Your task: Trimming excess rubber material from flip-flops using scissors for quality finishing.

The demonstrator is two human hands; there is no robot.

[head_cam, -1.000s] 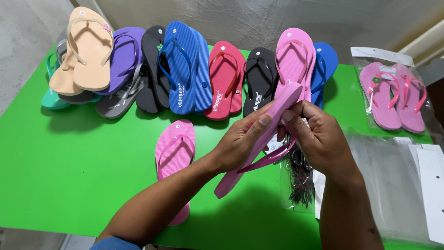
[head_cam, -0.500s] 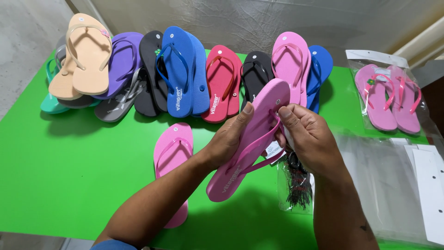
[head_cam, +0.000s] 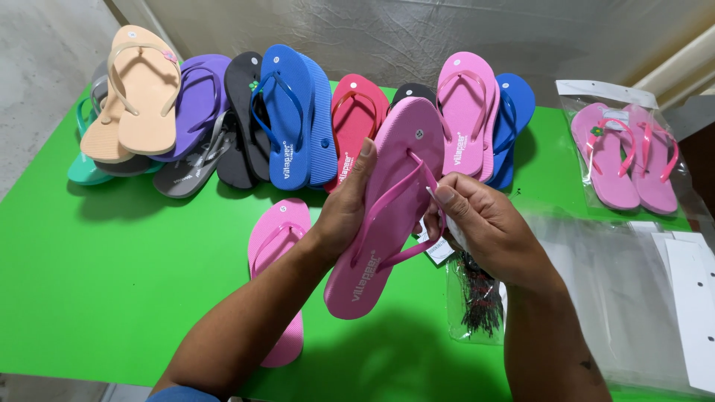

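Fingers (head_cam: 366, 152) of left hand (head_cam: 342, 212) wrapped round pink flip-flop (head_cam: 387, 216), held tilted above green worktop (head_cam: 112, 275); right hand (head_cam: 484, 231) pinching its strap (head_cam: 428, 179) beside a white tag (head_cam: 439, 249). Risk, likely: strap plug popping loose under a hard tug, or sandal slipping onto its mate (head_cam: 279, 260). Beyond: row of coloured flip-flops (head_cam: 290, 119), bagged pair (head_cam: 625, 152), grey wall (head_cam: 372, 37).

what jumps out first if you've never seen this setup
A pink flip-flop held up at centre, the left hand gripping its edge and the right hand at its strap. Behind it, a colourful row of flip-flops leans along the far edge of the bright green table.
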